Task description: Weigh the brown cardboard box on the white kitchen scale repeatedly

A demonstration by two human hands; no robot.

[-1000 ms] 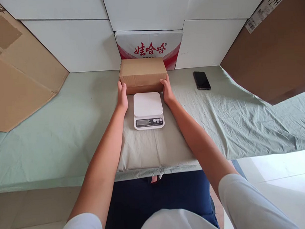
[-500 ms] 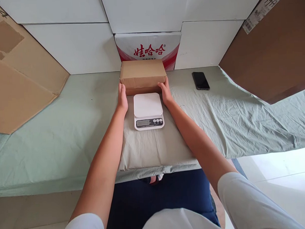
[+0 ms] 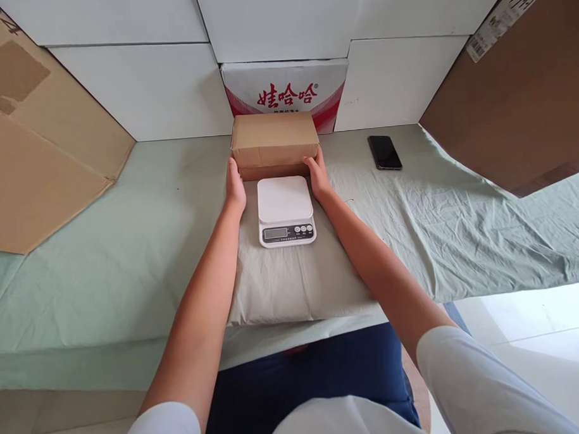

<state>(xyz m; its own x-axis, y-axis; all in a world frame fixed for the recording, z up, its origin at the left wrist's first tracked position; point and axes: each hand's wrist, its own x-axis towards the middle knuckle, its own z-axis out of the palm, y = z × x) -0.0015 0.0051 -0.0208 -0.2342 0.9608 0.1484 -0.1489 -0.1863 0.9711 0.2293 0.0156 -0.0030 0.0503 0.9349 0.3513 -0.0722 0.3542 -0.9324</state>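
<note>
**Brown cardboard box: two-handed side grip behind the scale**

The brown rectangular cardboard box (image 3: pixel 275 140) sits on the table (image 3: pixel 129 248), which is covered with a pale green cloth, directly behind the white digital kitchen scale (image 3: pixel 285 209). The box's near edge lies just beside the scale's rear edge. Behind the box stands a white carton with red printed characters (image 3: pixel 285 90), and whether the two touch cannot be told from this view.

Hand state: the left hand (image 3: pixel 234 184) presses flat against the box's left end, and the right hand (image 3: pixel 318 176) presses against its right end. Both hands are extended rather than clenched, so the box is clamped between the palms and fingers.

Judged from this position, a good grip calls for the following:

- Keep pressure equal on both ends so that the box stays level.
- Place the fingers low on the side faces, near the bottom edge, for a firmer hold.
- Keep the wrists clear of the scale's weighing plate, since both forearms pass close along its sides.

Surroundings: a black smartphone (image 3: pixel 385 152) lies well apart to the right. Flattened brown cardboard sheets (image 3: pixel 35 156) lean at the left edge of the table.
</note>
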